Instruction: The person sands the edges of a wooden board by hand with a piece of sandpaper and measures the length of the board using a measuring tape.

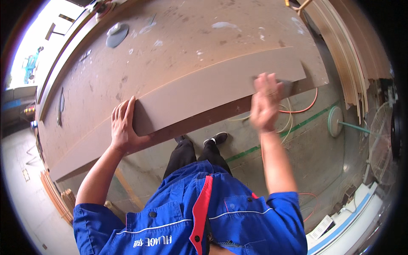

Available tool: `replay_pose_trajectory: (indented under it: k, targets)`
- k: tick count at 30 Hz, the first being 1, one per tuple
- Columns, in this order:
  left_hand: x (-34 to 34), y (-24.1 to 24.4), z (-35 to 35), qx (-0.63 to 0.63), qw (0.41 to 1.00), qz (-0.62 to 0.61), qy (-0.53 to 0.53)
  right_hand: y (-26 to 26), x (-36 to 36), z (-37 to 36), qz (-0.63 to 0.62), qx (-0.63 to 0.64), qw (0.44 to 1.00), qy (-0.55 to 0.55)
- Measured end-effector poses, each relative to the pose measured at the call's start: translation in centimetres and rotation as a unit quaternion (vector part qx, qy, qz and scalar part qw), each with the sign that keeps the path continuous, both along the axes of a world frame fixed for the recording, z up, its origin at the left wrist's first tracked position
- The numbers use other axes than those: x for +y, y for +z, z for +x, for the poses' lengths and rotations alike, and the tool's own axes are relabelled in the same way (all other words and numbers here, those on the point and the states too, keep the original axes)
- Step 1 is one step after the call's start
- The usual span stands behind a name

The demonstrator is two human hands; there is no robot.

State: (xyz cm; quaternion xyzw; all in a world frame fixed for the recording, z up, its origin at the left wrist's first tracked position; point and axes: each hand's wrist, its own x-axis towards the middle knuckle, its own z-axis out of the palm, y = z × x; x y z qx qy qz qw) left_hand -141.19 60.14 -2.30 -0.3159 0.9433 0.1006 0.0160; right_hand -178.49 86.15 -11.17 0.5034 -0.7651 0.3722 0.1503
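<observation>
A long flat brown board (197, 87) lies along the near edge of a paint-spotted worktable (178, 41). My left hand (124, 124) rests at the board's left part, fingers together and thumb stretched along the near edge, beside a dark shadow. My right hand (266, 102), blurred, is over the near edge close to the board's right end. A dark flat piece (283, 86) shows partly under its fingers; its kind is unclear, and whether the hand grips it is hidden.
On the worktable are a grey disc (117, 35) with a pale top and a thin dark tool (60, 106). Long boards (347, 57) stand at the right. Hoses (299, 111) lie on the floor near a wire-caged fan (381, 143).
</observation>
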Motion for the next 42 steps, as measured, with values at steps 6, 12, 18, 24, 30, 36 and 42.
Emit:
replay_pose_trajectory:
  k: [6, 12, 18, 24, 30, 36, 42]
  targets:
    - [-0.2, 0.3, 0.0, 0.014, 1.0, 0.021, -0.011, 0.1, -7.6, 22.0, 0.008, -0.05, 0.976, 0.211]
    - [-1.2, 0.3, 2.8, 0.051, 0.999, 0.006, -0.002, -0.4, -4.6, 11.2, -0.022, 0.01, 0.999, 0.027]
    - [-5.1, -0.6, 19.2, 0.0, 0.995, -0.077, 0.057, 0.4, -3.7, 10.2, 0.042, 0.029, 0.998, -0.049]
    - [-8.6, -1.3, 28.1, -0.013, 0.994, -0.071, 0.081, -0.5, -14.5, 36.2, -0.023, 0.047, 0.985, 0.162]
    - [-9.4, -0.6, 28.1, -0.031, 0.997, -0.026, 0.07, 1.4, -19.3, 46.3, 0.053, -0.059, 0.929, 0.362]
    - [-11.2, -0.2, 32.0, 0.012, 0.998, -0.036, 0.051, 0.2, -14.5, 36.9, 0.06, 0.136, 0.979, 0.137]
    - [-10.9, 0.0, 35.2, -0.026, 0.992, -0.037, 0.116, 0.7, -13.0, 36.1, 0.119, 0.085, 0.974, 0.175]
